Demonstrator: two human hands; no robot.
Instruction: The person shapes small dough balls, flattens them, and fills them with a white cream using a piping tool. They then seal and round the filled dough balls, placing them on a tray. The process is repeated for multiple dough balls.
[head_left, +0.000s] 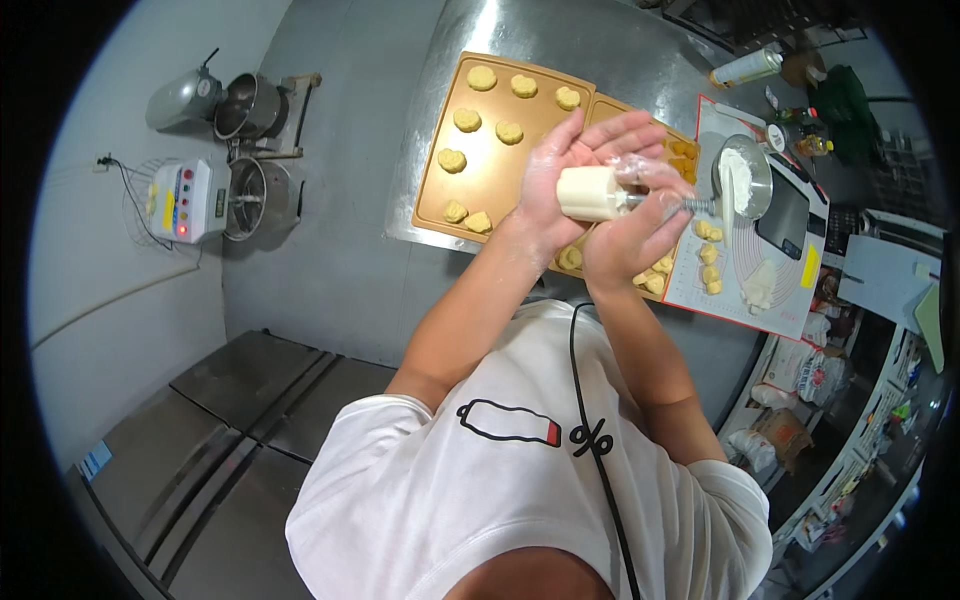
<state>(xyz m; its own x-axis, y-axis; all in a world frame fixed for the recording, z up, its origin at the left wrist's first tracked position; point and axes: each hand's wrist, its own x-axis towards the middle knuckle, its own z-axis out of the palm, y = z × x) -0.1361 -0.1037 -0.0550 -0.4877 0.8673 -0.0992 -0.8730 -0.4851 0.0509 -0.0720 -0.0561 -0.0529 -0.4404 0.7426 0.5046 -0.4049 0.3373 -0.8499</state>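
My right hand (637, 232) is wrapped around a white plunger-type pastry mould (589, 193) with a clear rod part and a metal spring. The mould lies sideways, its wide end against the palm of my left hand (551, 176). That left palm faces up, fingers extended, flour on the skin. Whether dough sits inside the mould is hidden. Below the hands is a gold baking tray (480, 199) with several shaped pale-yellow dough pieces (467, 120). A second gold tray (611, 112), partly covered by my hands, holds orange balls (681, 159) and more dough lumps (651, 282).
On the red-edged baking mat (694, 281) are dough pieces (709, 255), a steel bowl of white flour (739, 176) and a dark flat device (782, 214). A spray can (746, 69) and bottles stand behind. Mixers (187, 202) are at left, stocked shelves (795, 420) at right.
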